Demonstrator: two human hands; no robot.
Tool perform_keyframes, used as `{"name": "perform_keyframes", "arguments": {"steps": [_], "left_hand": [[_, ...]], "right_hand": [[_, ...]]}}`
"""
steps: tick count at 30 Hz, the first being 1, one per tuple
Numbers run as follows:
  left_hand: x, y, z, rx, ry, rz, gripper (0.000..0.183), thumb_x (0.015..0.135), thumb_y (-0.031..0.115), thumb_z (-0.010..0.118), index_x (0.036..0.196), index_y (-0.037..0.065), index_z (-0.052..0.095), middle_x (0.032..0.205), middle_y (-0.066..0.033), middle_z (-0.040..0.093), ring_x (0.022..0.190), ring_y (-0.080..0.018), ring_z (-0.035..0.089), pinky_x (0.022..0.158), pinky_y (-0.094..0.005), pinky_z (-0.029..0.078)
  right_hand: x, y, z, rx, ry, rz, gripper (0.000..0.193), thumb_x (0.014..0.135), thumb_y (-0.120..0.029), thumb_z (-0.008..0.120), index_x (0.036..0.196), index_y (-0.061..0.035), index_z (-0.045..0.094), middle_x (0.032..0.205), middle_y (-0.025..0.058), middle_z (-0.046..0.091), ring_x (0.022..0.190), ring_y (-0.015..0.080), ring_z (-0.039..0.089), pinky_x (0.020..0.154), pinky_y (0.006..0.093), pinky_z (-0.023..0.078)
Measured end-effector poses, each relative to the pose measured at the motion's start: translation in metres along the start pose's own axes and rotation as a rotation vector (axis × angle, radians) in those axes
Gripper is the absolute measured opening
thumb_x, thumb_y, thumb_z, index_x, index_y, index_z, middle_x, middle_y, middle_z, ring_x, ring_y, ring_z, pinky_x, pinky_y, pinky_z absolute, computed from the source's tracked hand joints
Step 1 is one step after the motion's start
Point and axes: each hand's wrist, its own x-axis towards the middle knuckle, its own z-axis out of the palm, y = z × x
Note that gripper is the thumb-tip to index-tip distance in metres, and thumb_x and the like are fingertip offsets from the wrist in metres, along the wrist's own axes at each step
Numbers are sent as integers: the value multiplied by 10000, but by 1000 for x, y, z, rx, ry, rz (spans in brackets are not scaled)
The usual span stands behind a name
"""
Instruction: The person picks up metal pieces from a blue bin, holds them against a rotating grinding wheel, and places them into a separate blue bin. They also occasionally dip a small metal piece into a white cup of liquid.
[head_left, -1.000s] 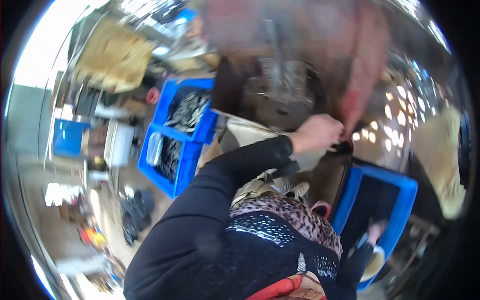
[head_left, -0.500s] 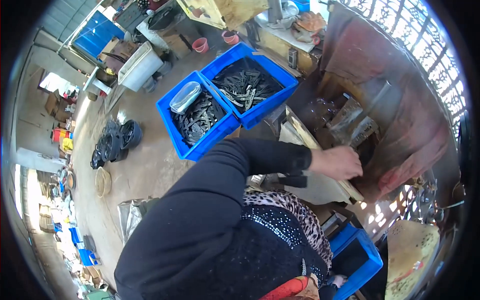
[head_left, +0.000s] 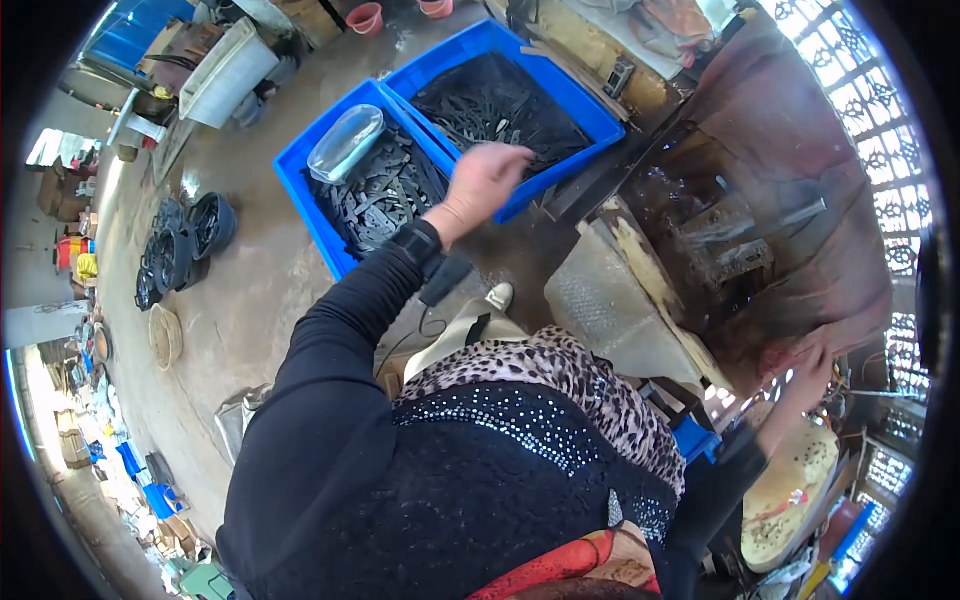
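the left hand (head_left: 485, 185) has moved from the wood-edged board (head_left: 612, 310) to over the near side of the blue crate (head_left: 575, 166) of dark flat strips; the right hand (head_left: 805, 383), earlier at the lower-right blue bin (head_left: 693, 440), is now raised by the reddish-brown cloth (head_left: 830, 230).

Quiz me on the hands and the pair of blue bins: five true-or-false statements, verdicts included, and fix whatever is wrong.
1. Both the left bin and the right bin hold dark pieces. True.

2. The clear container lies in the right bin. False: it lies in the left bin.

3. The left hand is closer to these bins than the right hand is. True.

4. The right hand is inside the left bin. False: it appears by the lower edge of the reddish cloth, away from that bin.

5. The wicker basket is on the floor. True.
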Motion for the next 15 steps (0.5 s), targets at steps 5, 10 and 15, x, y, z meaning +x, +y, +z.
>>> {"name": "perform_keyframes", "arguments": {"steps": [5,10,15], "left_hand": [[-18,-88,-55,119,110,-271,134,871,110,636,981,88,708,917,-126,686,863,-330,656,752,-410,527],[-36,-131,-94,280,107,-382,148,887,113,607,991,106,712,923,-112,683,868,-322,657,758,-405,529],[-75,-176,-121,357,89,-562,168,862,151,621,992,104,715,957,-111,695,903,-324,661,774,-411,532]], "right_hand": [[112,-107,99,-144,177,-227,577,957,-476,541,1125,69,624,1076,308,637,1015,444,608,886,472,467],[152,-139,141,-197,634,-280,614,904,-533,592,950,73,678,908,267,675,832,430,643,730,502,515],[180,-117,163,-246,580,-154,571,881,-517,614,903,46,705,902,223,692,814,392,654,704,515,514]]}}
